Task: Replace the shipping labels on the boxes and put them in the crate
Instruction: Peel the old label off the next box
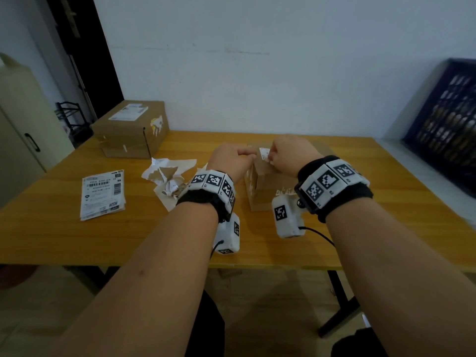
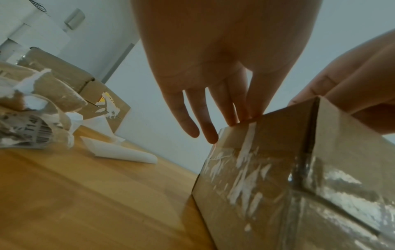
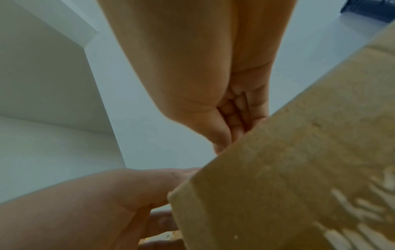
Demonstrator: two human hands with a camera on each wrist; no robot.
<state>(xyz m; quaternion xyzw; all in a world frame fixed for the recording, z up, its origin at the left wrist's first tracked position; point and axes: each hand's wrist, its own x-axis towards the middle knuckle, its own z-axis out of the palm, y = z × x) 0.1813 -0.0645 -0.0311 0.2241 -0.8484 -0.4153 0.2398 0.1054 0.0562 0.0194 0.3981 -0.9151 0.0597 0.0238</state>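
1. The flat stack of labels [image 1: 103, 193] on the table carries barcodes and rows of print, too blurred to read in the head view.
2. A crumpled label [image 2: 36, 133] in the left wrist view shows a barcode and large digits that look like "114".
3. The white blocks on both wristbands [image 1: 215, 182] bear black-and-white square marker patterns, with tiny unreadable characters beneath them.
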